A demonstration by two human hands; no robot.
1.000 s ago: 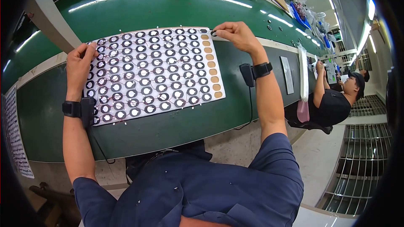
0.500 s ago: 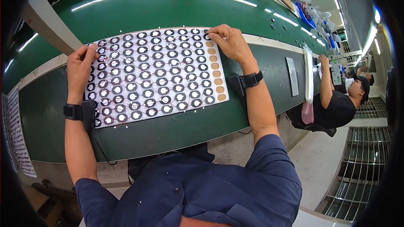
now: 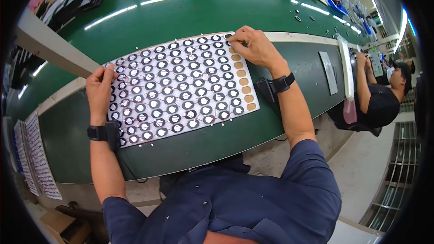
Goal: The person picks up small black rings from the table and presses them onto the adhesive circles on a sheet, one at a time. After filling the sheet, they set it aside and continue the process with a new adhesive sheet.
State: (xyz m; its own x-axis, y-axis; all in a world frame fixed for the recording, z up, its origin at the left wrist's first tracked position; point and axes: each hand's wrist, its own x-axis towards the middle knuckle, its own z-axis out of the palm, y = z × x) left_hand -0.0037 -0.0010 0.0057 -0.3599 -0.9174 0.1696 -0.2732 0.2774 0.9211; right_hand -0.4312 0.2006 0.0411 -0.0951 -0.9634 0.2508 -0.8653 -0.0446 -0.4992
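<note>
A white sheet (image 3: 190, 116) lies on the green bench, covered with rows of black round pieces with white centres, joined by thin dark-red wires. Down its right column runs a line of bare tan oval slots (image 3: 244, 82). My right hand (image 3: 258, 50) pinches at the top of that column, fingertips on a black round piece (image 3: 228, 36). At the sheet's upper left edge, my left hand (image 3: 100, 86) has thumb and fingers closed together beside the wires. Whatever it holds there is hidden.
A grey post (image 3: 56, 45) slants in at the left. Other filled sheets (image 3: 40, 153) stand at the far left. A metal strip (image 3: 327, 73) lies right of me, near a long clear plastic bag (image 3: 346, 68). A person in black (image 3: 384, 104) works farther right.
The whole view has shifted, so the bench and sheet appear farther right and slightly lower. Both hands keep almost the same places on the sheet.
</note>
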